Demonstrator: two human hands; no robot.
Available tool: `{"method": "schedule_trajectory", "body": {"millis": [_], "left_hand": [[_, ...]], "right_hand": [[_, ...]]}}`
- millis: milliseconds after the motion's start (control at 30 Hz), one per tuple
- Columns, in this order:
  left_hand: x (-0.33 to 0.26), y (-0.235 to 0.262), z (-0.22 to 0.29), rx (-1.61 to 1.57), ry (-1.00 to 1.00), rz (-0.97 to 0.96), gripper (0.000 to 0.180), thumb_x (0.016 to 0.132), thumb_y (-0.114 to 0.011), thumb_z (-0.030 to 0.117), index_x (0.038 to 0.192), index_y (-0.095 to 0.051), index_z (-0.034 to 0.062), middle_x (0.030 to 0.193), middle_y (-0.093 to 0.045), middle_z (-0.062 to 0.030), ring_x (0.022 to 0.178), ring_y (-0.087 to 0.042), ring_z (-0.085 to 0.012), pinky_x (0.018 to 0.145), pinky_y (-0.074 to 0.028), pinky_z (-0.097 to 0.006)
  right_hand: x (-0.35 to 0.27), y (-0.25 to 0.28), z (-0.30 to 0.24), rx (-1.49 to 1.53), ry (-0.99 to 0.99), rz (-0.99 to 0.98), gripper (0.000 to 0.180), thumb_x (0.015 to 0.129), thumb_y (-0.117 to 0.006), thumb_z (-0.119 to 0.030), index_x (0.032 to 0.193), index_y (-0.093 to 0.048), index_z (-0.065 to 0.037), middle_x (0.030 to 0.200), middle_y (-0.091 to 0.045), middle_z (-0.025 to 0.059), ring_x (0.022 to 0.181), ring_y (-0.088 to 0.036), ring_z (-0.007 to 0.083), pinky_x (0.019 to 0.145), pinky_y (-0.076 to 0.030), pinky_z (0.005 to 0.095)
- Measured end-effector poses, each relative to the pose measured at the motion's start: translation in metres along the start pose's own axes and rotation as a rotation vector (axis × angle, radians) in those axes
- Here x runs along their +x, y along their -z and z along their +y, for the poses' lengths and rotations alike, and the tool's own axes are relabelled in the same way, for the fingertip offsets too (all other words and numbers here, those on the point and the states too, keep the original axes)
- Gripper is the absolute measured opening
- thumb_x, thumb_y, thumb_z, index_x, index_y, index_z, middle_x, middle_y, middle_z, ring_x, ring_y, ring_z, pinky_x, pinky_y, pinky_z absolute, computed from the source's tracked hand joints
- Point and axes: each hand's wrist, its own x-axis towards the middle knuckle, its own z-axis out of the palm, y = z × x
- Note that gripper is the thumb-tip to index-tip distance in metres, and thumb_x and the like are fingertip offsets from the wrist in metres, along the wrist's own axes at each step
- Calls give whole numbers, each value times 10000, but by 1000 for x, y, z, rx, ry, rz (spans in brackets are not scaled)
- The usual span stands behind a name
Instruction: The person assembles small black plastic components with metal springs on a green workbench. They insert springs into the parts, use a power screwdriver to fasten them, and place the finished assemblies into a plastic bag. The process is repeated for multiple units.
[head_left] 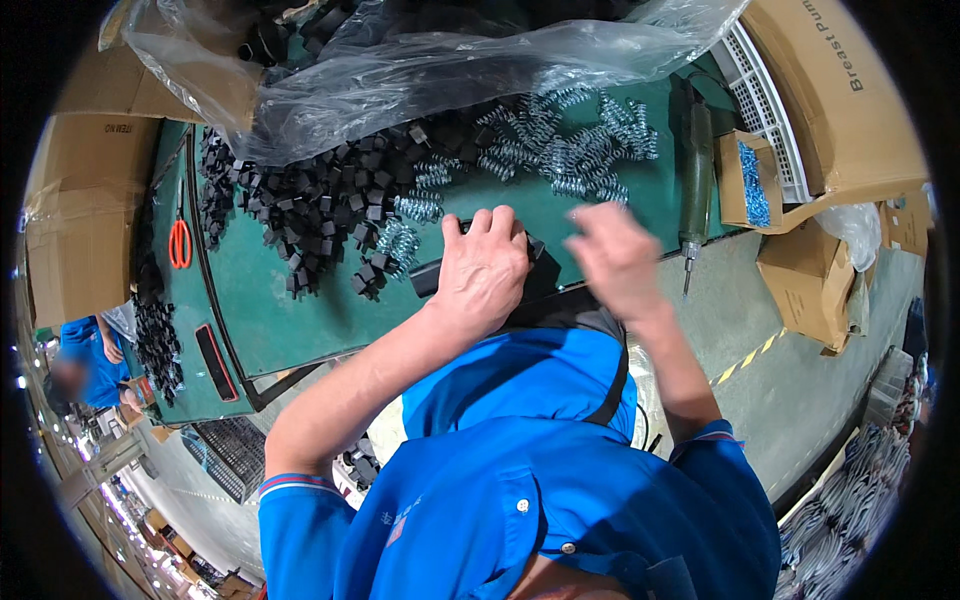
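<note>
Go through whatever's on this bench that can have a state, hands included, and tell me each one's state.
Left hand: pressed down on a black part.
Right hand: raised, blurred, grip unclear.
Plastic bag: open, black pieces inside.
Small carton: open, holding blue screws.
Electric screwdriver: lying unheld.
Orange-handled scissors: lying closed.

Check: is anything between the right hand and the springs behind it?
Nothing visible. The right hand, blurred, hovers over bare green table; the springs lie just beyond. The left hand rests on a black part.
</note>
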Motion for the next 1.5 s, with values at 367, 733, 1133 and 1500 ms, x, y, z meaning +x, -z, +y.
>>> {"method": "schedule_trajectory", "body": {"millis": [367, 733, 1133, 1500], "left_hand": [[9, 7, -18, -102, -16, -119, 355, 809, -712, 309, 1021, -658, 30, 1018, -556, -116, 1012, -552, -297, 813, -434, -462], [6, -11, -3, 85, -123, -52, 356, 779, -716, 284, 1019, -658, 27, 1002, -542, -93, 1010, -530, -258, 862, -355, -475], [-3, -25, -9, -65, -61, 131, 541, 741, -754, 289, 1201, -612, 44, 1049, -555, -71, 1061, -520, -242, 906, -348, -455], [-3, -23, -7, -77, -35, 102, 529, 743, -754, 290, 1190, -613, 44, 1038, -558, -70, 1054, -523, -237, 908, -341, -459]], "right_hand": [[36, 71, 86, -544, -776, -169, 923, 695, -762, -476, 1376, -403, 34, 917, -688, 285, 889, -690, 400, 787, -532, 429], [12, 88, 14, 1131, -394, 377, 503, 792, -643, -118, 1242, -474, 32, 896, -586, 156, 745, -573, 206, 650, -489, 313], [65, 29, -45, 1181, -174, 454, 537, 851, -579, 23, 1357, -409, 78, 898, -614, 146, 765, -606, 226, 722, -527, 364], [64, 9, -41, 1123, -117, 483, 494, 862, -568, 29, 1331, -427, 90, 894, -620, 150, 745, -608, 223, 702, -519, 352]]}}
